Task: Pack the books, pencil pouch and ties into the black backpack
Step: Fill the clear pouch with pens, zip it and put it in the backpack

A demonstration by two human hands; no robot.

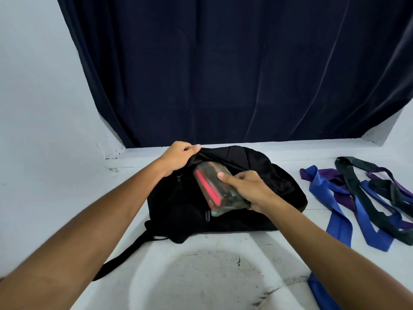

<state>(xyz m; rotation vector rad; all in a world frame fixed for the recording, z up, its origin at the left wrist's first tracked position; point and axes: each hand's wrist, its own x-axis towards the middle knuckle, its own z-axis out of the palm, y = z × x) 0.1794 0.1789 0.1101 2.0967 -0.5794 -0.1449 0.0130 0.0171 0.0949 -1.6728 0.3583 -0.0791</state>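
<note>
1. The left hand (182, 156) was pinching the top edge of the black backpack (257, 173), fingers curled round the fabric and lifting it so the opening gaped just below and right of the hand.
2. A strap (125, 253) trailed off the bag, down under the left forearm.
3. The right hand (248, 189) gripped the clear pencil pouch (212, 189), thumb on top, fingers wrapped under it. The pouch was tilted, its far end poking into the opening up and left of the hand, with something red inside.
4. Well off to the right of that hand, the ties (362, 198) lay in a loose tangle on the white surface (201, 276): blue, purple and dark ones.
5. A dark curtain (223, 63) hung beyond both hands.
</note>
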